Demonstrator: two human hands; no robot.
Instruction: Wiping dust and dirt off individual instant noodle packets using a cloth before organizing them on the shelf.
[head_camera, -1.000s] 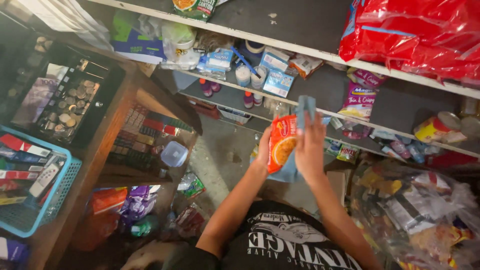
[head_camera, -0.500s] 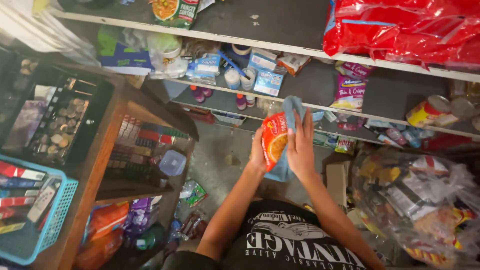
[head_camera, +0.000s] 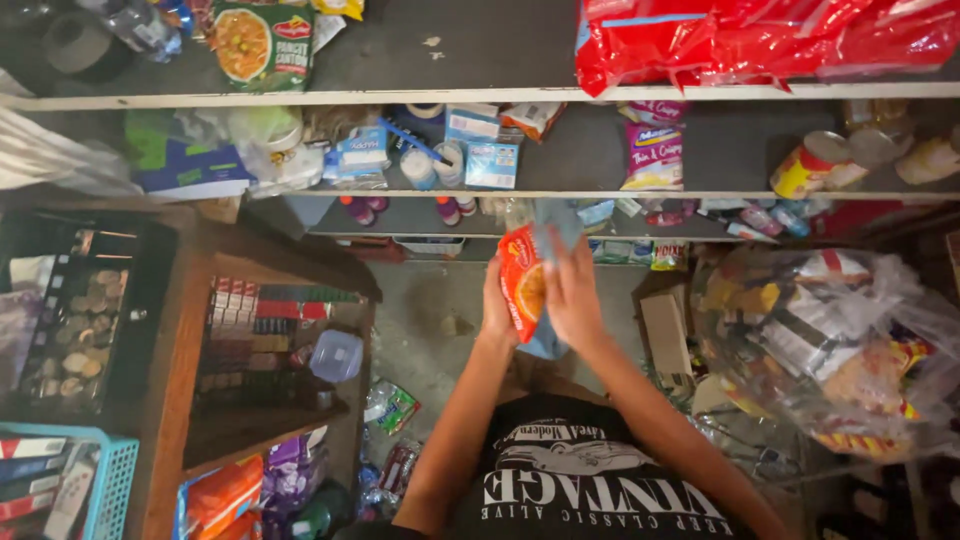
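Observation:
My left hand (head_camera: 496, 312) grips an orange snack packet (head_camera: 521, 281) from its left side, held upright in front of my chest. My right hand (head_camera: 574, 296) presses a grey-blue cloth (head_camera: 556, 232) against the packet's right face; the cloth sticks out above and below my fingers. Both hands are close together over the concrete floor (head_camera: 430, 310), in front of the lower shelves. My black printed shirt (head_camera: 590, 480) fills the bottom of the view.
Shelves (head_camera: 520, 98) ahead carry red bags (head_camera: 760, 40), small boxes, bottles and cans (head_camera: 815, 165). A wooden counter (head_camera: 180, 330) with stacked packs stands at left, a blue basket (head_camera: 110, 485) at its corner. A large clear bag of goods (head_camera: 830, 340) sits at right.
The packet and both hands have come slightly lower and nearer to my chest. The cloth stays pressed on the packet under my right hand.

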